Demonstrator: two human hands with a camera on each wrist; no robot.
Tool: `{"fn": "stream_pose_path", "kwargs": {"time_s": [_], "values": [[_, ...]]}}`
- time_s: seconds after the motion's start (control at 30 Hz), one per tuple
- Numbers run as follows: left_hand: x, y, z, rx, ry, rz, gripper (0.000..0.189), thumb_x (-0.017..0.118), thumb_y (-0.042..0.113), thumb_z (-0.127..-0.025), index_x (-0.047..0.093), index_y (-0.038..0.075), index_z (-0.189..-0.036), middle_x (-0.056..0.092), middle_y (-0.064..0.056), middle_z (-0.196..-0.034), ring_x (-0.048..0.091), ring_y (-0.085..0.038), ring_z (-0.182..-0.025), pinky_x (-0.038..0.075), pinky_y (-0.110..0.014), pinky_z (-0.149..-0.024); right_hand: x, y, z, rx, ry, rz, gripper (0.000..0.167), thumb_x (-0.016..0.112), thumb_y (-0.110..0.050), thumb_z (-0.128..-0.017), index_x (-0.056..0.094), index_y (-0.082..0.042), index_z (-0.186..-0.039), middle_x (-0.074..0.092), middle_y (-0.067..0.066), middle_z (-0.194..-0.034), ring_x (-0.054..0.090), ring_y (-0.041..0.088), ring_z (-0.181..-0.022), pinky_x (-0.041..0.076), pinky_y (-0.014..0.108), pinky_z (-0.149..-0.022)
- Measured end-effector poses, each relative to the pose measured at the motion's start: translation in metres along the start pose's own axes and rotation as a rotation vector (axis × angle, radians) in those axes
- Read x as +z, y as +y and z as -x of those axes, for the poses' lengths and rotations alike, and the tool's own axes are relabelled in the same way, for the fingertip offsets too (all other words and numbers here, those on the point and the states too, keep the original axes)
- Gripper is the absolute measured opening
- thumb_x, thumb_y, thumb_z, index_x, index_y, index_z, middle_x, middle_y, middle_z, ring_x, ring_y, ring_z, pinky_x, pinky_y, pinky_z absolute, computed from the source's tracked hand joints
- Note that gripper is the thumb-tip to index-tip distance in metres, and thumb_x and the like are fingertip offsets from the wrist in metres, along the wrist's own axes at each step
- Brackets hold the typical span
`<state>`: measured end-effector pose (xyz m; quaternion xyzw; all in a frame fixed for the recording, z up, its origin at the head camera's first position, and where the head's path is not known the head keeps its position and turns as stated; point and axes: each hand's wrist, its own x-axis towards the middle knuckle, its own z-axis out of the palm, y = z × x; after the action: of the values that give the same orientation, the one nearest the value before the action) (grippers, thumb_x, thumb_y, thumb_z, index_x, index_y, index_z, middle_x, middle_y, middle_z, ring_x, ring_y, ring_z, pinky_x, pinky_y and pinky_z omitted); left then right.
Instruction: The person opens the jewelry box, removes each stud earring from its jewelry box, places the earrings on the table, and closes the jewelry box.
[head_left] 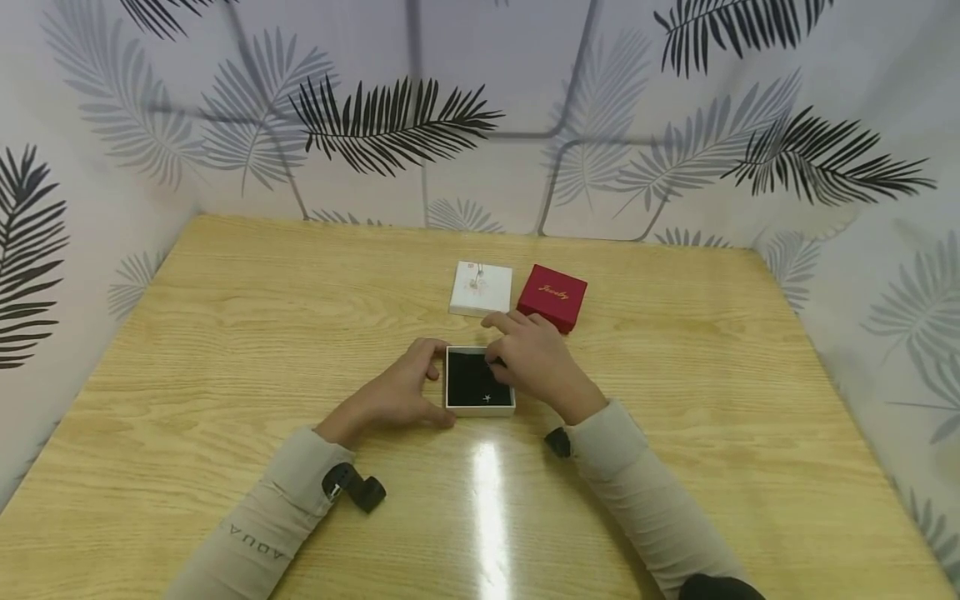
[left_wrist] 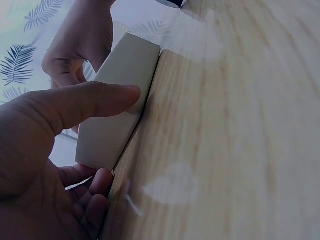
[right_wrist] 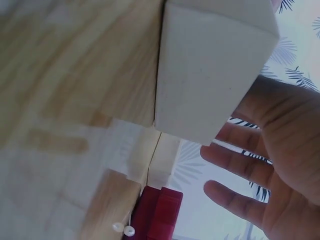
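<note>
An open white box (head_left: pixel 480 412) with a black lining (head_left: pixel 467 379) stands on the table. A small silver star-shaped piece (head_left: pixel 487 398) lies on the lining near the front edge. My left hand (head_left: pixel 405 387) grips the box from its left side. In the left wrist view the thumb (left_wrist: pixel 112 97) presses the box's pale outer wall (left_wrist: pixel 135 60), with fingers under the far corner. My right hand (head_left: pixel 536 358) reaches over the back right part of the box, thumb and index finger at the lining. Whatever lies between those fingertips is hidden; its other fingers (right_wrist: pixel 240 162) stretch out past the box.
Behind the box lie a flat white lid-like piece (head_left: pixel 483 289) with a faint printed drawing and a red box (head_left: pixel 553 293) with gold lettering. Close to the red box, the right wrist view shows a small pearl-like bead (right_wrist: pixel 129 231). The wooden table (head_left: pixel 262 333) is glossy.
</note>
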<state>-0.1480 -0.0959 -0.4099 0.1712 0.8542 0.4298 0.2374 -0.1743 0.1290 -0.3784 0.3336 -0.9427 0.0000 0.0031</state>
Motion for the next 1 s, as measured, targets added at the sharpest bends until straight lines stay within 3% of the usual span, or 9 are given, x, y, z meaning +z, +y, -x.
{"fn": "stream_pose_path", "kwargs": {"time_s": [0.33, 0.67, 1.0], "values": [[-0.0006, -0.0002, -0.0007, 0.001, 0.002, -0.01, 0.098, 0.088, 0.022, -0.073, 0.029, 0.007, -0.149, 0.041, -0.01, -0.138, 0.046, -0.026, -0.12, 0.042, -0.043, -0.101, -0.0034, -0.0023, -0.0001, 0.043, -0.017, -0.023, 0.012, 0.08, -0.025, -0.084, 0.081, -0.023, -0.096, 0.059, 0.004, -0.14, 0.056, 0.023, -0.127, 0.051, 0.044, -0.099], [0.0009, -0.0008, 0.0002, -0.001, 0.004, 0.007, 0.097, 0.088, 0.021, -0.073, 0.03, 0.007, -0.149, 0.041, -0.01, -0.138, 0.045, -0.027, -0.12, 0.042, -0.042, -0.101, 0.0003, -0.0023, -0.0012, 0.014, 0.004, -0.011, 0.004, 0.079, -0.025, -0.084, 0.079, -0.021, -0.087, 0.062, 0.001, -0.134, 0.058, 0.021, -0.123, 0.051, 0.044, -0.1], [0.0001, -0.0006, 0.0005, 0.003, 0.0, 0.011, 0.096, 0.088, 0.02, -0.073, 0.03, 0.007, -0.148, 0.04, -0.01, -0.138, 0.045, -0.027, -0.12, 0.042, -0.043, -0.102, 0.0033, 0.0015, -0.0025, 0.003, -0.019, -0.064, 0.004, 0.074, -0.02, -0.085, 0.073, -0.016, -0.086, 0.061, 0.005, -0.134, 0.057, 0.024, -0.125, 0.049, 0.044, -0.102]]}}
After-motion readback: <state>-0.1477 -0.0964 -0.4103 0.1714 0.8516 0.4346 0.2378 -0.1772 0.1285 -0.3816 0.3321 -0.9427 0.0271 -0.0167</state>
